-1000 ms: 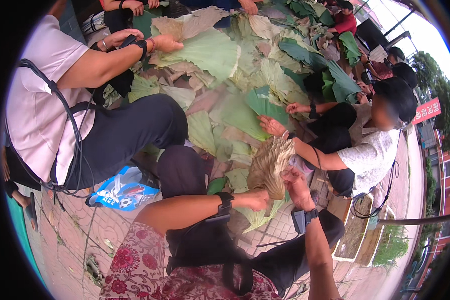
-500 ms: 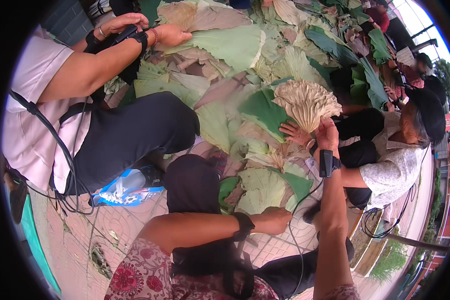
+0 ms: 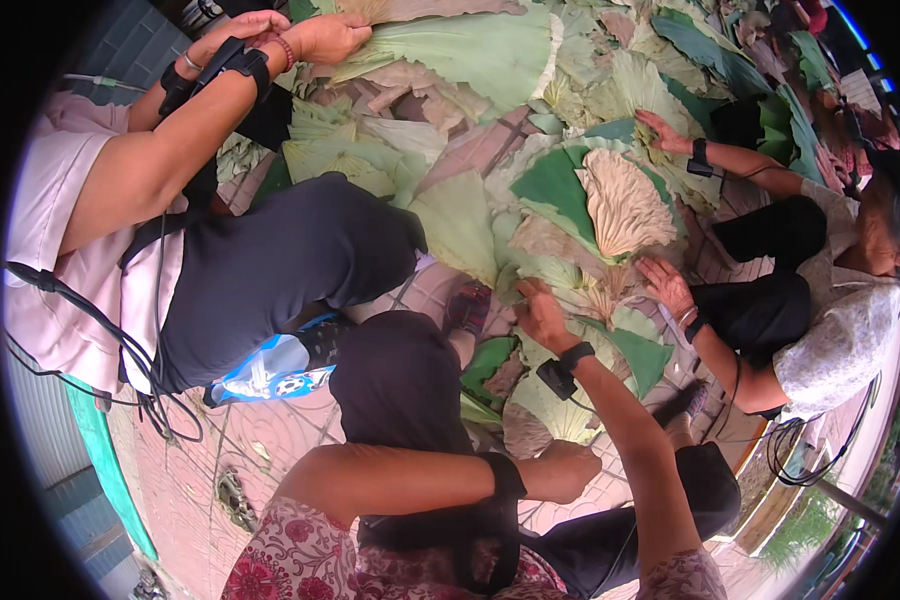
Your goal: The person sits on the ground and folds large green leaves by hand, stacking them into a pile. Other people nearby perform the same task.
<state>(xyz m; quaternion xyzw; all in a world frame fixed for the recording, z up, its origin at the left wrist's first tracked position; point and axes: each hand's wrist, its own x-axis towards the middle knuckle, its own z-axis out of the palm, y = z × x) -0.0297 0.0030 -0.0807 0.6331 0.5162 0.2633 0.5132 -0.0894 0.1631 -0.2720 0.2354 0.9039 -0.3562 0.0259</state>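
My left hand (image 3: 565, 472) is closed in a fist above my lap; whatever it may hold is hidden. Farther out, my right hand (image 3: 543, 318) reaches down to the leaf pile, its fingers slightly bent and apart, beside a pale green lotus leaf (image 3: 458, 225). A crinkled, tan dried lotus leaf (image 3: 625, 208) lies fanned out on a dark green leaf (image 3: 550, 190), beyond my right hand. Under my right wrist are a broad pale leaf (image 3: 545, 405) and a green leaf (image 3: 640, 357).
At the right, a co-worker's two hands (image 3: 667, 287) rest at the pile's edge and on leaves. On the left, another person's hands (image 3: 332, 38) hold a large pale leaf (image 3: 460, 50). A blue and white bag (image 3: 275, 370) sits on the paving (image 3: 300, 430). Cables (image 3: 155, 400) hang nearby.
My right hand has let go of the tan dried leaf, which now lies on the green leaf, and moved left and nearer. The co-worker's hands at the right have spread apart.
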